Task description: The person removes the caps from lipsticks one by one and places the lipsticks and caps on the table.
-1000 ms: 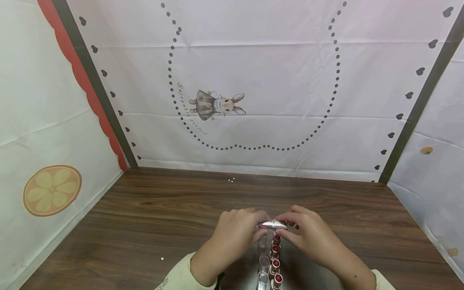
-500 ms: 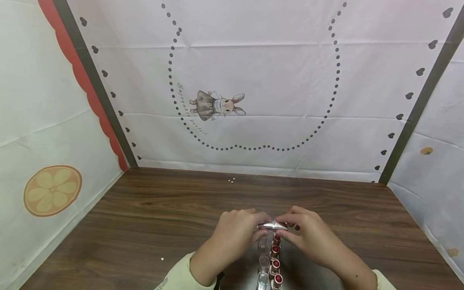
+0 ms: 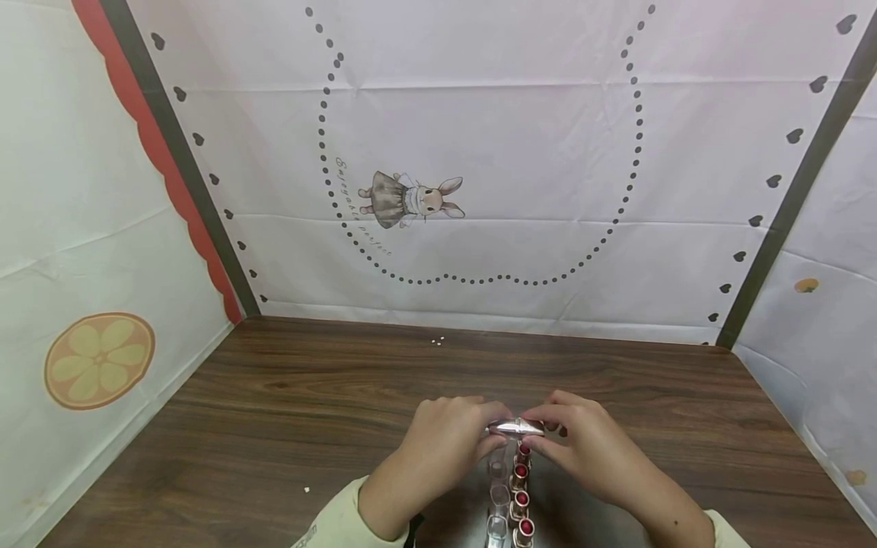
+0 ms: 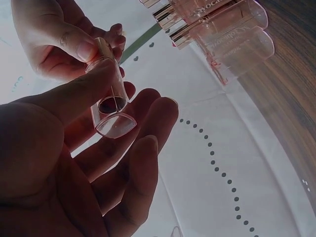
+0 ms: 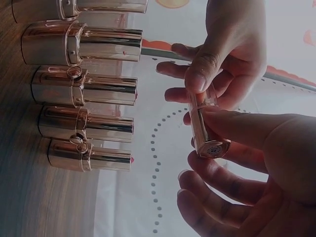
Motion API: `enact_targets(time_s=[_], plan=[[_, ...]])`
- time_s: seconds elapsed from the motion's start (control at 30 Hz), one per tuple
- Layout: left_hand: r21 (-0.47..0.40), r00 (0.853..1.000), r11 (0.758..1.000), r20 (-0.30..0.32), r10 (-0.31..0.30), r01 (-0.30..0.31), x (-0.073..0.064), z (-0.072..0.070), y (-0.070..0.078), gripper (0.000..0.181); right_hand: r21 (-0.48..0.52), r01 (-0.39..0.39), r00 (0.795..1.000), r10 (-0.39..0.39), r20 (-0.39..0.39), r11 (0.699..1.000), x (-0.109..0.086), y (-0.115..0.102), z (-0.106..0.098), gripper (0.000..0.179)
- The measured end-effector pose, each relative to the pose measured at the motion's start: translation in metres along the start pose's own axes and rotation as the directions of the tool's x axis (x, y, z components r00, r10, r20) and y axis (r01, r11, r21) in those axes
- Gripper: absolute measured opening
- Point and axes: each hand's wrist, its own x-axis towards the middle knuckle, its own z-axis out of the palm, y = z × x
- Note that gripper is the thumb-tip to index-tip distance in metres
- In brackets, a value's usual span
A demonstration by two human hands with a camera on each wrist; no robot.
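Between both hands, a lipstick [image 3: 517,427] in a rose-gold tube with a clear pinkish cap lies sideways. My left hand [image 3: 445,438] pinches its cap end; in the left wrist view the thumb lies along the clear cap [image 4: 116,126], with dark red lipstick visible inside. My right hand [image 3: 585,438] pinches the gold base [image 5: 213,148] between thumb and fingers. Just below the hands, several uncapped lipsticks [image 3: 521,500] with red tips stand upright in a row. Left of them runs a row of clear caps [image 3: 499,495].
A dark wood-grain table [image 3: 308,380] carries everything. Small white bits [image 3: 438,341] lie near its back edge, and another white bit [image 3: 307,489] lies at the left. Printed white cloth [image 3: 514,152] walls off the back and both sides.
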Motion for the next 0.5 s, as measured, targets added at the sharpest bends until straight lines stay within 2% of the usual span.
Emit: enact_targets(time_s=[0.2, 0.5], plan=[[-0.01, 1.0, 1.0, 0.008, -0.004, 0.004, 0.0002, 0.0003, -0.0005, 0.016, 0.007, -0.02, 1.0, 0.02, 0.011, 1.0, 0.0, -0.0007, -0.0004, 0.018], [-0.01, 1.0, 1.0, 0.012, 0.006, -0.006, 0.0001, 0.0006, -0.0013, 0.018, 0.042, -0.006, 1.0, 0.005, 0.021, 0.999, 0.0, 0.0003, -0.0013, 0.019]])
